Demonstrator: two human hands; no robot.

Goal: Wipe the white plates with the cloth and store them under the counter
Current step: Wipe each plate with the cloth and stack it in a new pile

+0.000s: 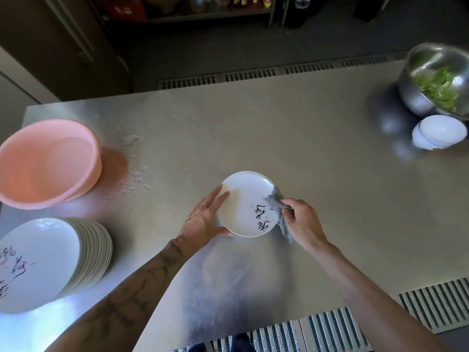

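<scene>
Left hand [205,217]: fingers [219,196] straight, flat on plate [243,196] rim, bracing it against the wipe
Right hand [302,219]: fingers pinch cloth [278,212], working opposite rim

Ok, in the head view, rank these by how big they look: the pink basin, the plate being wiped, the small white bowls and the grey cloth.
1. pink basin
2. plate being wiped
3. small white bowls, farther off, so unsure against the plate
4. grey cloth, partly bunched in the right hand
</scene>
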